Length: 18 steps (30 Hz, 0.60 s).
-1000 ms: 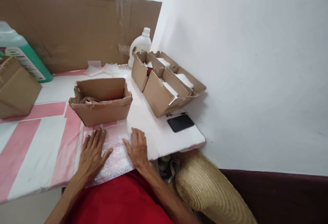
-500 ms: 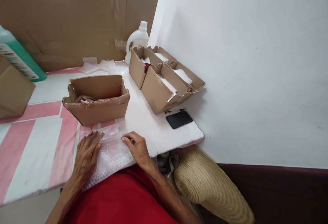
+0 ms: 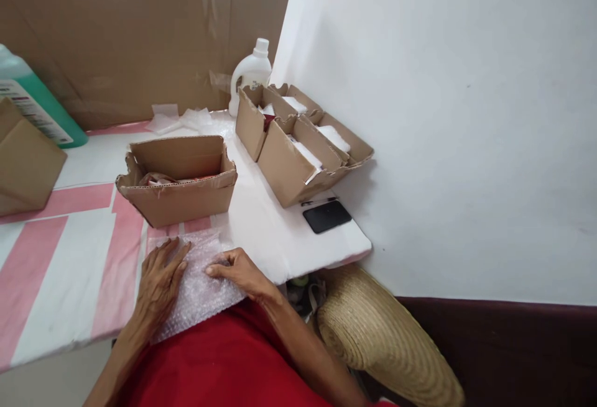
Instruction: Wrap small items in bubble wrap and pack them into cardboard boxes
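The bubble wrap point(image 3: 198, 292) lies on the worktop point(image 3: 265, 233) at about 3 o'clock from the flat, open left hand point(image 3: 159, 283) and 9 o'clock from the right hand point(image 3: 240, 271), which looks to be pinching it. Both touch it; I cannot tell its long way.

Bubble wrap point(image 3: 200, 295) is laid on a table point(image 3: 261, 227) before a box point(image 3: 186, 205); farther right, a group of boxes point(image 3: 289, 171) is backed by a bottle point(image 3: 257, 66) and fronted by a phone point(image 3: 326, 217).

Head view — forward and down
It looks from above the red garment point(image 3: 224, 357), left hand point(image 3: 159, 279) and right hand point(image 3: 239, 270) near, across the surface point(image 3: 265, 233) — to a cardboard panel point(image 3: 140, 40) and white wall point(image 3: 448, 127).
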Tool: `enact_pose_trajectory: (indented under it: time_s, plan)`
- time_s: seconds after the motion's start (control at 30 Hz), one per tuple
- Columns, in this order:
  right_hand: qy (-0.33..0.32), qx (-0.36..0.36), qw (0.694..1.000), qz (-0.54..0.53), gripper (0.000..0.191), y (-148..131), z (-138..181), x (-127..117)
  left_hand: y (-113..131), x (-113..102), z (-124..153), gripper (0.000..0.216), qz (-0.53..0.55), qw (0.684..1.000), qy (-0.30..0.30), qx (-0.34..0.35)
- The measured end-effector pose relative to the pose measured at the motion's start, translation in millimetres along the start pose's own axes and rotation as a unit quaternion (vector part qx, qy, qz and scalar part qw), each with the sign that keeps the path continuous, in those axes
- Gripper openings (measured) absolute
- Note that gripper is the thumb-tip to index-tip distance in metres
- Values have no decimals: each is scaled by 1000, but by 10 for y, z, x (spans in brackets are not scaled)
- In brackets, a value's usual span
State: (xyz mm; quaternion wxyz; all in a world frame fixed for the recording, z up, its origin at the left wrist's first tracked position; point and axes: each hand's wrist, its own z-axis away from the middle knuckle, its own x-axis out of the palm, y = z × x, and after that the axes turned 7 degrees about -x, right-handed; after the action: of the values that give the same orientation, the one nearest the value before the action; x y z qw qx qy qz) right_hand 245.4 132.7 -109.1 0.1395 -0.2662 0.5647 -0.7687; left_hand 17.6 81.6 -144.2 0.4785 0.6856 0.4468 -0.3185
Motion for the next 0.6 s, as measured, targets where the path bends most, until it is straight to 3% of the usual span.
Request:
enact_pose_trajectory:
  time_s: [0.27,0.6]
  plan:
    - [-12,-20,999,28,46,-38,84,-1,13,45,-9,46,-21,999,-20,-22]
    - [32,-10,999,-13,41,59,211,-152,67,86,-84,51,-57,997,-42,-12]
